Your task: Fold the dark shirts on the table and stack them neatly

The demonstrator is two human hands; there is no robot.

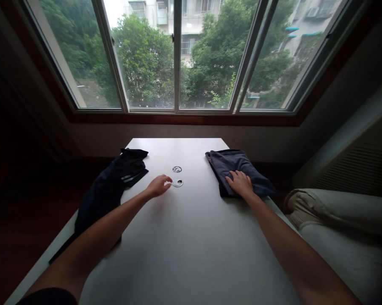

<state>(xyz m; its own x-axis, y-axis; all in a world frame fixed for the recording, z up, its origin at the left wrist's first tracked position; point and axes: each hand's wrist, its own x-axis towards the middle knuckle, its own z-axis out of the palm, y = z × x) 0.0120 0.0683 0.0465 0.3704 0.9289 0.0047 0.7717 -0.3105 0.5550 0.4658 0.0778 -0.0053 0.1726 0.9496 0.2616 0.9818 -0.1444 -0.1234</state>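
Observation:
Folded dark blue-grey clothing (232, 163) lies at the right side of the white table (184, 237), its outer end reaching the table's edge. My right hand (241, 183) rests on top of it, fingers spread and flat. Above the middle of the table is my left hand (159, 185), fingers loosely curved and apart, with nothing seen in them. Two small round pieces (177, 182) with a dark and silvery pattern are set one behind the other close to its fingertips. On the left, a crumpled dark garment with white stripes (127, 176) lies along the table edge, partly behind my left forearm.
A wide sliding window (176, 63) with a reddish-brown frame stands beyond the table's far end. To the right is a pale padded seat (343, 237) with a rolled cushion-like part (340, 207). Dark reddish floor (29, 237) shows at the left.

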